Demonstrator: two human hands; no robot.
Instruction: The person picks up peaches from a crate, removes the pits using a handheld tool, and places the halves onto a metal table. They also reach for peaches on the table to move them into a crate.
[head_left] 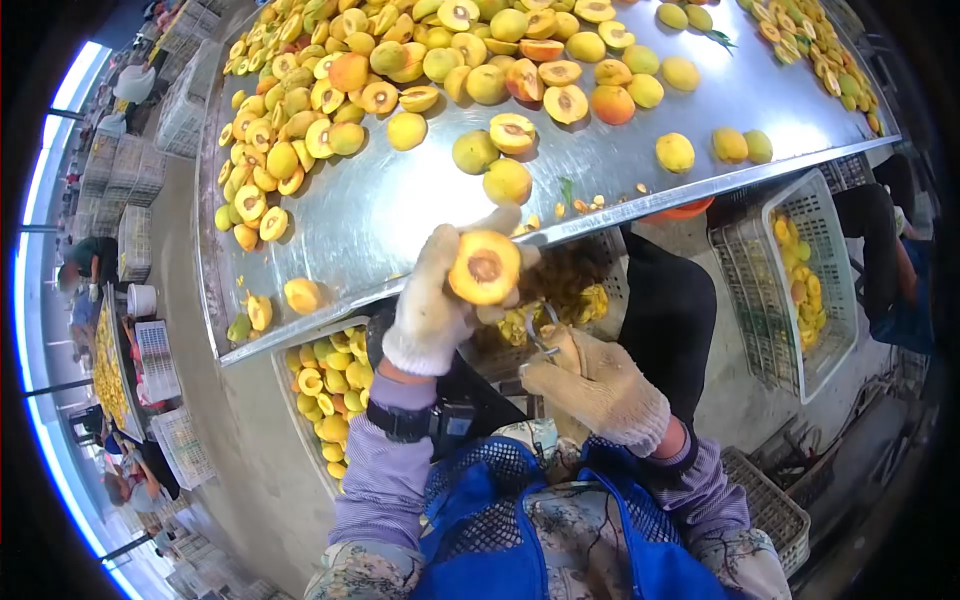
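In my left hand (425, 310), gloved in white knit, is a halved yellow peach (484, 267). Its cut face is turned up toward me, and a brown pit or hollow shows in the middle. My right hand (605, 390), gloved too, is closed around a pitting tool (545, 335) with a curved metal loop. The loop is below and to the right of the peach half, apart from it. Both hands are in front of the near edge of a metal table (360, 215). Loose whole peaches (507, 181) and cut ones (512, 132) lie just beyond.
A large heap of peaches (330, 90) covers the table's far left. Below the edge, a crate of peaches (325, 400) stands at left and a basket (610, 260) between my knees. Another crate (830, 290) is at right, beside a seated person. More people work at far left.
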